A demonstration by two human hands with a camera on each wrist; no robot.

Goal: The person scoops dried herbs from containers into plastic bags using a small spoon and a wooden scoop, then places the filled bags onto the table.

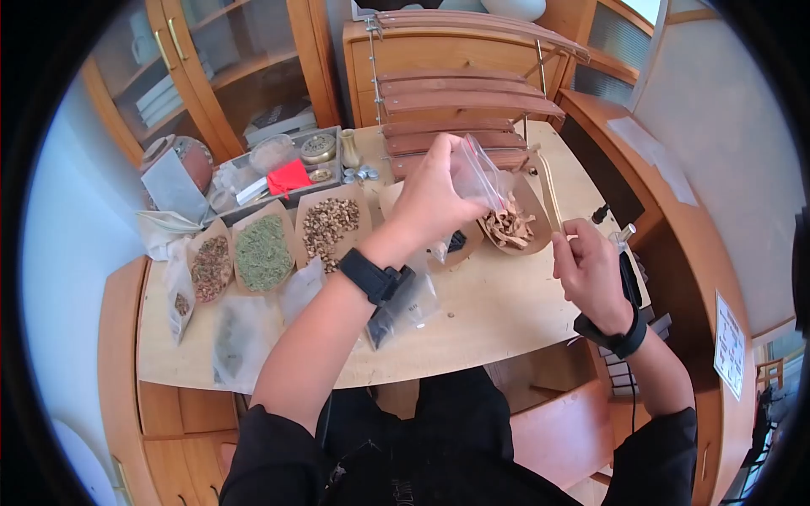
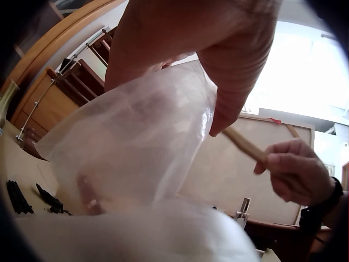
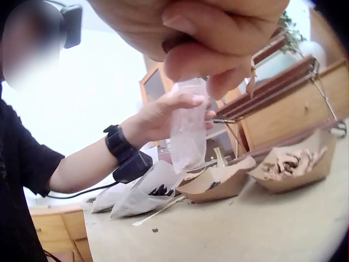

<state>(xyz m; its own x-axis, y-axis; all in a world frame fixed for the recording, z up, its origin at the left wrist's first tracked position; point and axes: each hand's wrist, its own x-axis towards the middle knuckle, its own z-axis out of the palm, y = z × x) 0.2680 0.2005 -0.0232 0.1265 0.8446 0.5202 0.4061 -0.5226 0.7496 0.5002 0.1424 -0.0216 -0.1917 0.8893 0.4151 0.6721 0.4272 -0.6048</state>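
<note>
My left hand (image 1: 434,185) grips a clear zip bag (image 2: 131,125) by its upper part, over the row of paper trays. In the right wrist view the bag (image 3: 188,136) hangs upright with a little material low inside. My right hand (image 1: 586,266) holds slim wooden tongs (image 1: 549,190) by the lower end, their tips pointing up and away. A small brownish piece (image 3: 251,82) shows beyond the fingers in the right wrist view. Right below the bag, pale brown dried slices (image 1: 510,228) lie in a brown paper tray (image 3: 289,183). Beside it, another tray (image 3: 218,188) has dark pieces.
More paper trays hold green dried leaves (image 1: 262,253), tan chunks (image 1: 329,228) and reddish bits (image 1: 211,268). Filled plastic bags (image 1: 405,308) lie along the front. Behind stand a grey box (image 1: 337,160) of small items and a slatted wooden rack (image 1: 464,105). A white stick (image 3: 158,210) lies near the bags.
</note>
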